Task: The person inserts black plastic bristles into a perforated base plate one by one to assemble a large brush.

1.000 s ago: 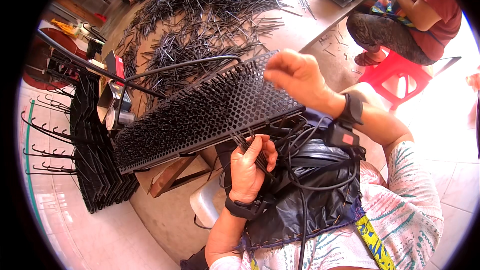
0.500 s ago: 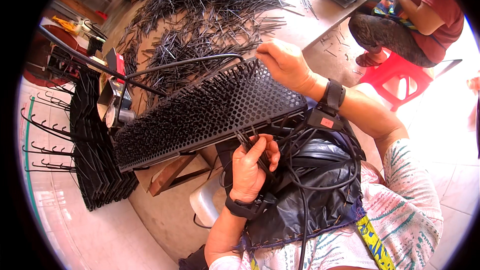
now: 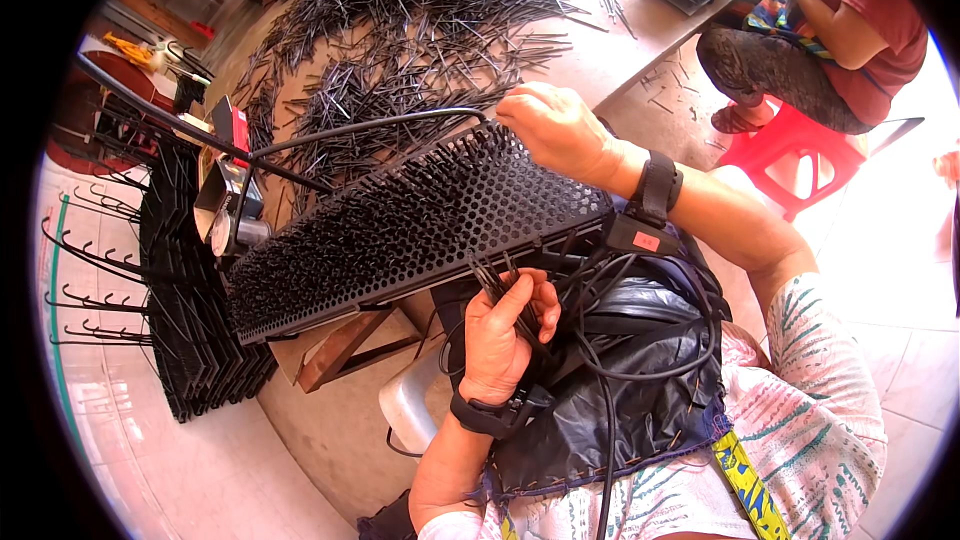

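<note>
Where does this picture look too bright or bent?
In the head view, glare washes out the floor right of the red stool; also there, pale tiles bow at lower left, while the perforated board looks fairly crisp.

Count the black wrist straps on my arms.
2. One strap is just behind your left hand, which holds thin black sticks; the other strap is just behind your right hand, over the perforated black board. None seems hidden.

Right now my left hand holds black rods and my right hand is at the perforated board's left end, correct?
No: the head view shows your right hand at the right end of the perforated board; your left hand holds black rods.
</note>
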A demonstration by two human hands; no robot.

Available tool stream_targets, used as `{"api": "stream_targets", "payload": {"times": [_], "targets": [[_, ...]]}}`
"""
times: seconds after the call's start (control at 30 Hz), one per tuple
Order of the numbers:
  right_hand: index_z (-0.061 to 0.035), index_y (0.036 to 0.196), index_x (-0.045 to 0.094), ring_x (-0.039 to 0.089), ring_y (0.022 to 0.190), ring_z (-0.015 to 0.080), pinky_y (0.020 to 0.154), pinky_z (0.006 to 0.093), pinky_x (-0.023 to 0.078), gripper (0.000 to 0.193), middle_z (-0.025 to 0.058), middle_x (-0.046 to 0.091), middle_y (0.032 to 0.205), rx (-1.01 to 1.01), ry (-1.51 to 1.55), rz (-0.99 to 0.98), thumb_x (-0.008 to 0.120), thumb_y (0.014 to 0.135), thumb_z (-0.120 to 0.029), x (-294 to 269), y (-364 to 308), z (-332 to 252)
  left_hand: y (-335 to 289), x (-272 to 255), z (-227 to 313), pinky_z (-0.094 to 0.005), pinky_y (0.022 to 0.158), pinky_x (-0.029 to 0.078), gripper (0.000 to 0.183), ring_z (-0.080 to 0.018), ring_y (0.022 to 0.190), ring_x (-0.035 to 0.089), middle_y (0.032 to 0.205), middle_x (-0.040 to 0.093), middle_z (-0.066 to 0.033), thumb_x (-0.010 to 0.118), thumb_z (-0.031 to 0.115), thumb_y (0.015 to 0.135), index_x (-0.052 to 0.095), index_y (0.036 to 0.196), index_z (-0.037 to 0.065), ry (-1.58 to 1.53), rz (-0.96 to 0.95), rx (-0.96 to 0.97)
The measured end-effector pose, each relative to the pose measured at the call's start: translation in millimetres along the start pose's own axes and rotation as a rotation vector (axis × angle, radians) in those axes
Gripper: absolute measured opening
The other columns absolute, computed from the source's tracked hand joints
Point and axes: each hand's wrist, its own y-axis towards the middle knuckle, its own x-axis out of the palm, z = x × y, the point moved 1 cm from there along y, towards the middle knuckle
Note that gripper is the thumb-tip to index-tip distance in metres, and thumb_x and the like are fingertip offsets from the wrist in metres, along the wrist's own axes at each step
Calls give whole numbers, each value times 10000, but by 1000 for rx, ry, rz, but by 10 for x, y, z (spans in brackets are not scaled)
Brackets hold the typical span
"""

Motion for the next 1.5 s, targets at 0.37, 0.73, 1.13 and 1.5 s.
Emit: {"api": "stream_targets", "payload": {"times": [0.37,0.73,1.13,1.5], "targets": [[0,796,525,517,655,288,553,354,441,179,114,505,727,96,134,-216,545,621,33,121,-62,45,5,-23,-10,-243,437,381,157,-168,573,529,731,574,-93,504,150,844,544,879,2,3,-12,-13],[36,921,530,589,655,212,581,287,462,250,125,586,739,425,539,-370,627,718,-72,-225,-75,-618,0,-3,9,-221,427,368,155,-156,560,520,716,561,-94,502,135,839,541,876,-11,72,-112,6],[30,807,556,515,561,76,509,220,423,121,40,577,634,718,894,-594,586,766,-80,-334,-216,-742,-43,54,18,-186,379,320,186,-134,521,507,697,561,-89,514,154,839,540,914,-14,97,-185,-54],[9,775,564,491,529,48,464,179,396,49,49,599,679,942,654,-38,542,793,-31,-454,-78,-248,-16,22,-1,-190,377,320,157,-131,511,505,701,567,-82,511,145,841,541,903,4,83,-115,-64]]}}
